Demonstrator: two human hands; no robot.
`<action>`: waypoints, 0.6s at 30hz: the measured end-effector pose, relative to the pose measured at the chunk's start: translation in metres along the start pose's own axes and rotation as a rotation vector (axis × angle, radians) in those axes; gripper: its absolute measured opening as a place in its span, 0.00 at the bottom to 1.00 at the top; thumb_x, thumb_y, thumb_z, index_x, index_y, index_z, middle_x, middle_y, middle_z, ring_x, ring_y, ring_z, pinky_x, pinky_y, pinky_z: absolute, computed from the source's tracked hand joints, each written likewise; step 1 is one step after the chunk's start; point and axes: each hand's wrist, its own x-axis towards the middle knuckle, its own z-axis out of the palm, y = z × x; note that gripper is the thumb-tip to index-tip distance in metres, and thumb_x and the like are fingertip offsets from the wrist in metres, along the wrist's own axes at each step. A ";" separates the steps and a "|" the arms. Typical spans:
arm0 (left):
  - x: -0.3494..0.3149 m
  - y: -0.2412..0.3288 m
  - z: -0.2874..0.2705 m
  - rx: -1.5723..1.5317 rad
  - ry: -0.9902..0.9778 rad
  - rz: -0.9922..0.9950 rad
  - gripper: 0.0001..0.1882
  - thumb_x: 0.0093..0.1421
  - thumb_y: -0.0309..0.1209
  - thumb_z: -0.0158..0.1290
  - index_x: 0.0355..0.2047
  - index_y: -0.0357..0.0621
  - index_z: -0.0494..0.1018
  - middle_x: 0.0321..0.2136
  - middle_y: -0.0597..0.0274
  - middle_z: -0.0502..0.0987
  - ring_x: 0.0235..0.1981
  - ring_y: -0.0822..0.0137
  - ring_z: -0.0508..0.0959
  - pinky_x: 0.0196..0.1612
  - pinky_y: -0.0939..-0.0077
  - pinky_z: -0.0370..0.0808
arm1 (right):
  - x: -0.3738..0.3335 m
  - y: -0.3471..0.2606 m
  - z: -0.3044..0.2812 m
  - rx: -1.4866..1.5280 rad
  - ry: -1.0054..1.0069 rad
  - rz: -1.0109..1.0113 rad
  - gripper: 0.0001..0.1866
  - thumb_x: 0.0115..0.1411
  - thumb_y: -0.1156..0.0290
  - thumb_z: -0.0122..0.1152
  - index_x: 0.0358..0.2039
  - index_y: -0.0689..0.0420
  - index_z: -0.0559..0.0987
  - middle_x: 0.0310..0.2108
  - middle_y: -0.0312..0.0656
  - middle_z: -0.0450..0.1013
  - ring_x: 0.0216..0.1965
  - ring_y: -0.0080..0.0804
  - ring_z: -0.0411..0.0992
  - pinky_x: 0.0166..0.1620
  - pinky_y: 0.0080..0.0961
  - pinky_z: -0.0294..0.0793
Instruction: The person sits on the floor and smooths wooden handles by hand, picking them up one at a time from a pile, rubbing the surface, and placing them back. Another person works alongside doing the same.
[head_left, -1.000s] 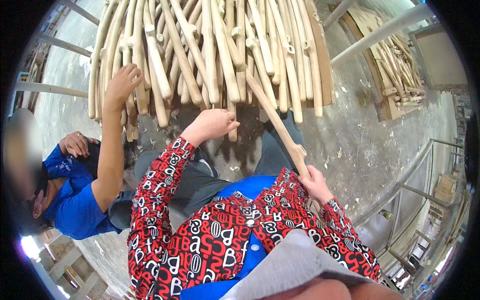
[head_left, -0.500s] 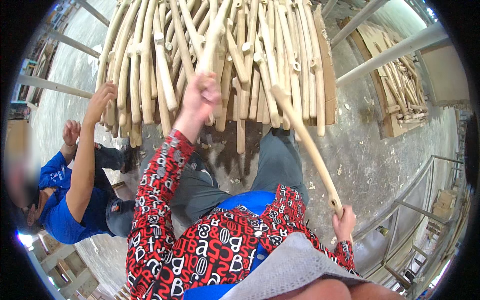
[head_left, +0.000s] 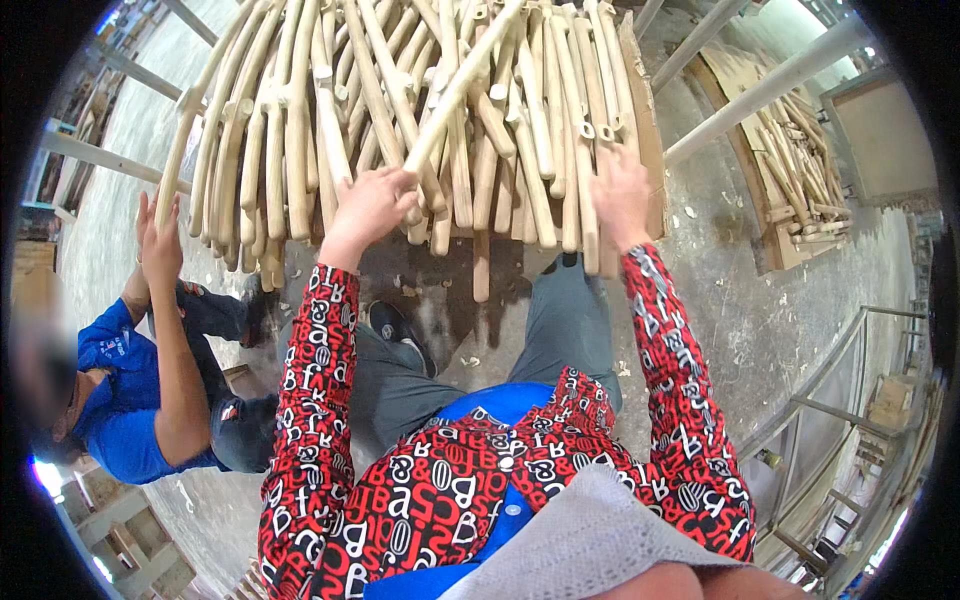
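Note:
Many pale wooden rods point(head_left: 300, 130) with notched or holed ends lie in a pile before me. My left hand point(head_left: 368, 208) is closed around the lower end of one wooden rod point(head_left: 462, 85), which slants up and to the right across the pile. At the pile's right side, my right hand point(head_left: 622, 195) lies over the rods there. Its fingers are blurred, so whether they grip a rod is unclear. Another rod point(head_left: 589, 235) runs down just left of that hand.
A person in blue point(head_left: 150, 390) sits at the left, hands around an upright rod point(head_left: 180, 150) at the pile's left edge. Cardboard point(head_left: 650, 160) lies under the pile's right side. Farther right is a second pile of rods point(head_left: 800, 165); metal bars point(head_left: 770, 85) stand between.
My right hand has left the curved rod held at my right side and moved up to the pile. My left hand has shifted slightly left, its rod slanting more. The person's hands have come together.

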 end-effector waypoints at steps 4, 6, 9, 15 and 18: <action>-0.005 0.002 0.015 -0.067 -0.081 0.011 0.28 0.58 0.46 0.52 0.52 0.41 0.69 0.45 0.46 0.75 0.49 0.48 0.72 0.56 0.59 0.66 | 0.052 -0.068 0.080 0.573 -0.075 -0.010 0.22 0.56 0.61 0.53 0.47 0.61 0.73 0.47 0.54 0.72 0.50 0.50 0.69 0.53 0.40 0.68; 0.010 0.027 0.033 -0.073 0.134 0.078 0.31 0.58 0.47 0.53 0.54 0.38 0.67 0.45 0.42 0.74 0.48 0.45 0.72 0.56 0.57 0.66 | 0.084 -0.059 0.107 0.835 -0.306 0.254 0.24 0.57 0.60 0.51 0.48 0.64 0.72 0.43 0.59 0.73 0.47 0.52 0.71 0.51 0.38 0.69; 0.029 0.057 0.052 -0.391 0.018 0.050 0.36 0.57 0.49 0.55 0.58 0.37 0.62 0.49 0.38 0.70 0.52 0.46 0.70 0.56 0.59 0.65 | 0.093 -0.040 0.127 1.187 -0.427 0.808 0.25 0.55 0.54 0.54 0.46 0.62 0.74 0.40 0.53 0.75 0.39 0.41 0.75 0.46 0.37 0.72; 0.054 0.078 0.079 -0.819 -0.153 -0.030 0.51 0.56 0.48 0.57 0.66 0.30 0.41 0.55 0.39 0.67 0.53 0.54 0.72 0.53 0.67 0.70 | 0.093 -0.046 0.125 0.704 -0.330 0.484 0.10 0.43 0.68 0.64 0.22 0.62 0.75 0.19 0.39 0.72 0.18 0.29 0.70 0.22 0.29 0.70; 0.059 0.075 0.086 -1.232 -0.175 -0.298 0.52 0.57 0.51 0.56 0.67 0.39 0.37 0.43 0.51 0.75 0.36 0.68 0.74 0.35 0.73 0.73 | 0.087 -0.074 0.108 0.972 -0.371 0.475 0.15 0.45 0.71 0.61 0.32 0.68 0.75 0.27 0.47 0.76 0.27 0.33 0.77 0.30 0.31 0.75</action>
